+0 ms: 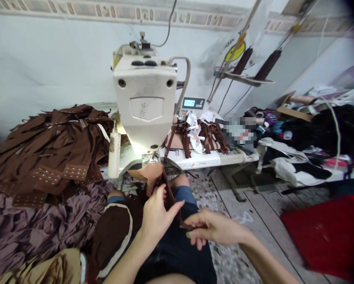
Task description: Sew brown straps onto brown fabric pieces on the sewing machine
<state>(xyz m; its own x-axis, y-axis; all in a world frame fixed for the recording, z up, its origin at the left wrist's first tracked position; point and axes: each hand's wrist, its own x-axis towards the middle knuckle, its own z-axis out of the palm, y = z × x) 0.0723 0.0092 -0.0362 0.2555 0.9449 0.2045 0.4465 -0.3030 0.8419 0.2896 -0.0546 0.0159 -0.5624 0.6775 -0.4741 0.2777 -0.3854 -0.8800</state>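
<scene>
A brown bra [151,173] with a tan inner side hangs at the front of the sewing machine [145,106], just below its needle area. My left hand [155,215] has its fingers curled on the brown fabric, with the thumb stretched out to the right. Further right and lower, my right hand [208,228] pinches the end of a narrow brown strap [177,209] running down from the bra. The strap is drawn out between both hands above my lap. Fabric partly hides the left fingertips.
Brown bra parts with hook-and-eye tabs [55,157] are heaped left of the machine, above mauve fabric [41,228]. More brown pieces [206,138] lie on the machine bed by a control panel [191,104]. A thread stand [248,79] rises behind; red cloth [327,236] lies right.
</scene>
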